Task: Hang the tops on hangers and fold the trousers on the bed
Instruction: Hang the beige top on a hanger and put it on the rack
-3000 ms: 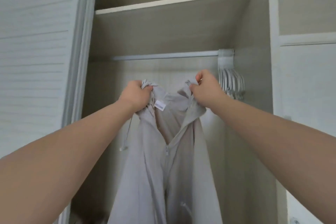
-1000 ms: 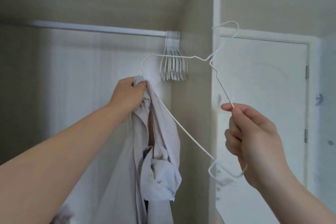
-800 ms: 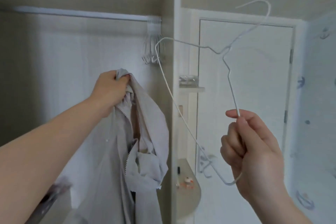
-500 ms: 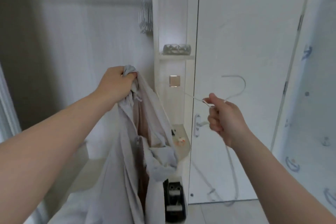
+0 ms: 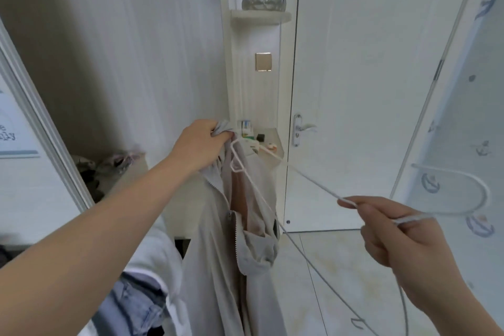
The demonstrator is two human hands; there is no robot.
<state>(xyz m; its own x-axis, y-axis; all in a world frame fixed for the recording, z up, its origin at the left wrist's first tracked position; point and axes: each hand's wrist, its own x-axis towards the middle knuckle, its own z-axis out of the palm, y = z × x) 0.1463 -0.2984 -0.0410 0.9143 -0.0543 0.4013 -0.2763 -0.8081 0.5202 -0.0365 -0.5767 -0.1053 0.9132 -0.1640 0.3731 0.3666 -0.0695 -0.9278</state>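
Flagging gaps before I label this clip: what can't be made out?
Head view:
- hanger far end: jacket folds by the left hand hide whether it is in the shoulder.
- hanger's lower bar: bottom edge cuts it off below the right hand.
- boxes on the corner shelf: too small to read.
- denim garment: left forearm and bottom edge hide its type.

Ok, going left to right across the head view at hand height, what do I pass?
The left hand gripping the jacket → door handle → right hand pinching the hanger.
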